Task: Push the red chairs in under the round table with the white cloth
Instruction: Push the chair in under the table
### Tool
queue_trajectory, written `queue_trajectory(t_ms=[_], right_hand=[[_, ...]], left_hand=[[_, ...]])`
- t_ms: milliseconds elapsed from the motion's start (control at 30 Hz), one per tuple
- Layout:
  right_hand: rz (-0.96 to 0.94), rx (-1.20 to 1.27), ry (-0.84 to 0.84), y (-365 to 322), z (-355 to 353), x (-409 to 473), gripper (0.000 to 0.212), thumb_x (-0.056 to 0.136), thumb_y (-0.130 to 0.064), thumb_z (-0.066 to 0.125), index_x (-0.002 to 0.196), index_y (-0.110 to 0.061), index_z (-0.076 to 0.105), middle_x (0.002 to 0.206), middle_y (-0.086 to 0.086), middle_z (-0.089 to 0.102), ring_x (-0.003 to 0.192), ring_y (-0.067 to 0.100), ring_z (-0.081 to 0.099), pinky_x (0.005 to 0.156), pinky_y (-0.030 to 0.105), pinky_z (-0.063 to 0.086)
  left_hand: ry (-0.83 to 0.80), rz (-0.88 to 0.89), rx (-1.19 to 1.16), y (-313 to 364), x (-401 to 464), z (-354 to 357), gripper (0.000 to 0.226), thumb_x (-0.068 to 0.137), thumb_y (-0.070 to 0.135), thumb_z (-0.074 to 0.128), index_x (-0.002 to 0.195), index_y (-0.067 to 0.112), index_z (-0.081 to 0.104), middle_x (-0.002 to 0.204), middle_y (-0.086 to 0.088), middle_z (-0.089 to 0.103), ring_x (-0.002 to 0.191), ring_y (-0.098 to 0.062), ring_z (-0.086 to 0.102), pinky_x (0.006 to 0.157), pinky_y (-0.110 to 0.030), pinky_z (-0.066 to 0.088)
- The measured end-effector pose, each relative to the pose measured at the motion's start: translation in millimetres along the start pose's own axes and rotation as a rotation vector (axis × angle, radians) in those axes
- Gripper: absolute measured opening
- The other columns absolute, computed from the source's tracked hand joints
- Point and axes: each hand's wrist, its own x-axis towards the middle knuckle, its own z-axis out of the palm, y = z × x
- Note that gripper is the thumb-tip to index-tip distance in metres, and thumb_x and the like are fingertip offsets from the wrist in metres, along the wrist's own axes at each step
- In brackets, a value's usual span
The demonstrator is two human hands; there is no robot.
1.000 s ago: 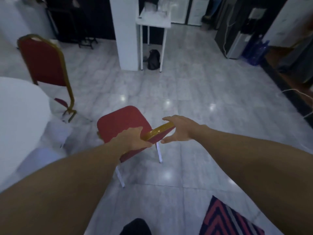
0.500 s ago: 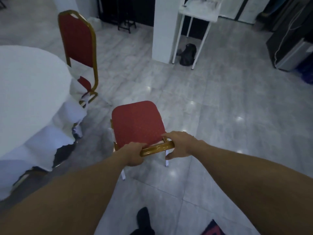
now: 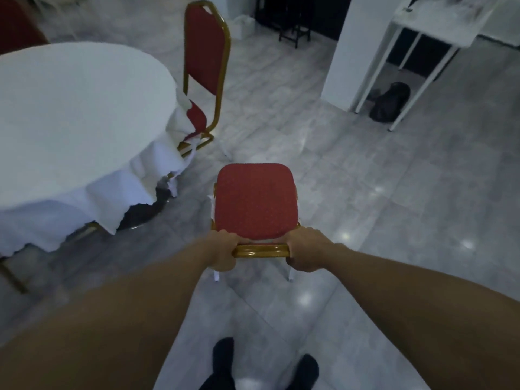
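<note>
Both the left hand (image 3: 222,253) and right hand (image 3: 308,253) clamp the red chair (image 3: 254,201) by its top rail, apparently to steer it toward the round table (image 3: 70,108).

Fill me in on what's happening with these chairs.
A person grips the gold top rail of a red chair with both hands, left hand and right hand, one at each end. That chair stands on open floor, apart from the round table with the white cloth, not yet pushed in. A second red chair already sits at the table's edge, its seat partly under the cloth.
</note>
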Motion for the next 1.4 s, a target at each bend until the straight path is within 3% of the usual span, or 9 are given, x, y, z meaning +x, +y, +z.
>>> queue_trajectory(t_ms=[133, 233, 500, 600, 800, 967, 1100, 1200, 1400], right_hand=[[-0.089, -0.033, -0.011, 22, -9, 6, 0.055, 0.091, -0.017, 0.058, 0.136, -0.046, 0.069, 0.093, -0.005, 0.068, 0.085, 0.026, 0.067, 0.073, 0.034, 0.048], [-0.142, -0.059, -0.030, 42, -19, 11, 0.053, 0.093, -0.017, 0.059, 0.137, -0.043, 0.070, 0.086, -0.007, 0.060, 0.080, 0.023, 0.060, 0.072, 0.033, 0.044], [-0.266, -0.137, -0.070, 77, -44, 41, 0.053, 0.092, -0.019, 0.061, 0.138, -0.043, 0.069, 0.097, -0.003, 0.068, 0.086, 0.024, 0.064, 0.077, 0.033, 0.050], [-0.269, -0.168, -0.080, 84, -53, 59, 0.053, 0.091, -0.023, 0.062, 0.139, -0.044, 0.068, 0.107, 0.002, 0.073, 0.087, 0.024, 0.067, 0.081, 0.036, 0.057], [-0.296, -0.241, -0.108, 95, -71, 86, 0.047, 0.091, -0.027, 0.060, 0.135, -0.036, 0.071, 0.092, -0.003, 0.065, 0.079, 0.021, 0.062, 0.074, 0.035, 0.053], [-0.393, -0.269, -0.138, 103, -82, 106, 0.046, 0.088, -0.027, 0.059, 0.132, -0.036, 0.073, 0.096, -0.001, 0.070, 0.080, 0.021, 0.064, 0.076, 0.035, 0.055], [-0.521, -0.304, -0.163, 107, -93, 115, 0.045, 0.090, -0.022, 0.061, 0.131, -0.038, 0.074, 0.096, 0.000, 0.071, 0.084, 0.025, 0.067, 0.073, 0.031, 0.048], [-0.607, -0.373, -0.188, 108, -97, 113, 0.048, 0.090, -0.021, 0.060, 0.133, -0.038, 0.072, 0.104, 0.003, 0.075, 0.087, 0.026, 0.066, 0.074, 0.031, 0.045], [-0.688, -0.408, -0.213, 116, -91, 98, 0.045, 0.087, -0.022, 0.060, 0.126, -0.038, 0.075, 0.103, 0.002, 0.074, 0.093, 0.029, 0.070, 0.075, 0.033, 0.048]], left_hand=[[0.070, -0.067, -0.031, 20, 0, 2, 0.069, 0.083, 0.008, 0.053, 0.146, 0.038, 0.047, 0.123, -0.006, 0.063, 0.112, -0.028, 0.061, 0.096, -0.041, 0.053], [0.104, -0.108, -0.041, 38, 4, 4, 0.072, 0.084, 0.011, 0.053, 0.146, 0.044, 0.044, 0.120, -0.003, 0.065, 0.110, -0.026, 0.062, 0.094, -0.039, 0.054], [0.179, -0.161, -0.213, 64, 18, 0, 0.074, 0.087, 0.003, 0.051, 0.149, 0.042, 0.043, 0.116, -0.003, 0.064, 0.106, -0.024, 0.061, 0.085, -0.029, 0.047], [0.208, -0.202, -0.250, 64, 23, -5, 0.075, 0.085, 0.006, 0.052, 0.148, 0.046, 0.042, 0.119, -0.004, 0.066, 0.108, -0.026, 0.062, 0.090, -0.033, 0.051], [0.248, -0.287, -0.322, 70, 32, -10, 0.055, 0.085, 0.006, 0.054, 0.136, 0.025, 0.058, 0.116, -0.011, 0.068, 0.107, -0.030, 0.065, 0.092, -0.038, 0.054], [0.271, -0.375, -0.390, 84, 35, -16, 0.058, 0.087, 0.005, 0.053, 0.141, 0.026, 0.054, 0.120, -0.012, 0.067, 0.111, -0.031, 0.064, 0.091, -0.035, 0.052], [0.280, -0.491, -0.466, 95, 36, -8, 0.049, 0.081, 0.008, 0.053, 0.127, 0.019, 0.062, 0.118, -0.011, 0.069, 0.104, -0.028, 0.066, 0.089, -0.037, 0.056], [0.294, -0.547, -0.513, 113, 36, -3, 0.048, 0.086, 0.007, 0.054, 0.131, 0.020, 0.060, 0.118, -0.011, 0.068, 0.107, -0.029, 0.065, 0.086, -0.031, 0.053], [0.347, -0.600, -0.586, 157, 29, 16, 0.066, 0.088, 0.004, 0.052, 0.147, 0.034, 0.048, 0.123, -0.010, 0.065, 0.110, -0.029, 0.064, 0.078, -0.025, 0.044]])
